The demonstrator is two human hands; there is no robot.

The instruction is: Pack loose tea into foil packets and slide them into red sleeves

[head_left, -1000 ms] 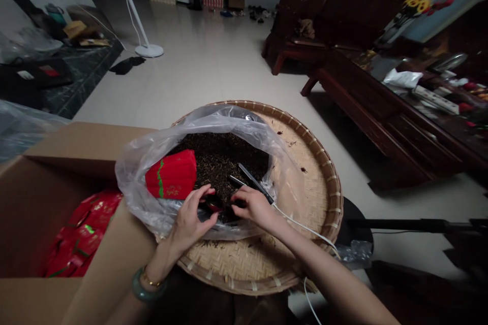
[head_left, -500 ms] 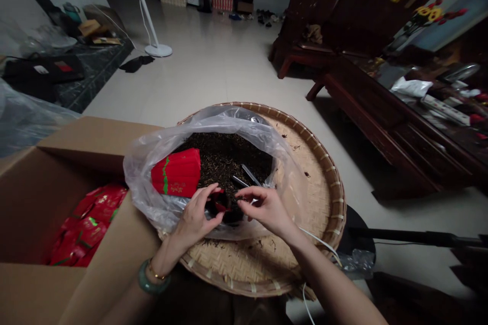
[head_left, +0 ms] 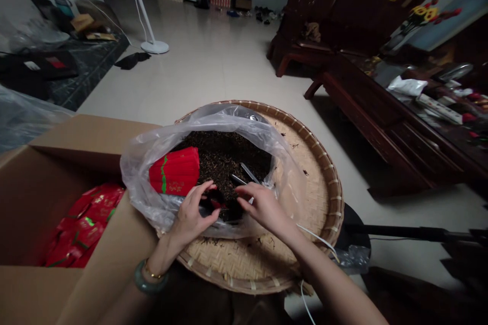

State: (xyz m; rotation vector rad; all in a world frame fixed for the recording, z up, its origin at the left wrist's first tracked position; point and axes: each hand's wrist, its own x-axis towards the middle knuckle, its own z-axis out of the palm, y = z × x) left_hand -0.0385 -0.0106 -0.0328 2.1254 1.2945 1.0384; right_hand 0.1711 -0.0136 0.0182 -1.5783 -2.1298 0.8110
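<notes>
A clear plastic bag (head_left: 152, 162) full of dark loose tea leaves (head_left: 223, 155) lies on a round woven bamboo tray (head_left: 316, 172). My left hand (head_left: 190, 216) pinches a small red packet (head_left: 215, 204) at the bag's near edge. My right hand (head_left: 265, 208) hovers just right of the packet, fingers curled in a pinch over the leaves; what it holds is too small to tell. A stack of red packets (head_left: 175, 172) rests inside the bag to the left. A metal scoop or tongs (head_left: 246, 175) lies on the leaves above my right hand.
An open cardboard box (head_left: 87, 142) at the left holds more red packets (head_left: 82, 226). A white cable (head_left: 316, 236) runs over the tray's near edge. Dark wooden furniture (head_left: 381, 111) stands at the right, a fan stand (head_left: 154, 46) on the tiled floor behind.
My left hand lifted the small red packet from the leaves and holds it at the bag's edge. My right hand pulled slightly back from the tongs toward the packet.
</notes>
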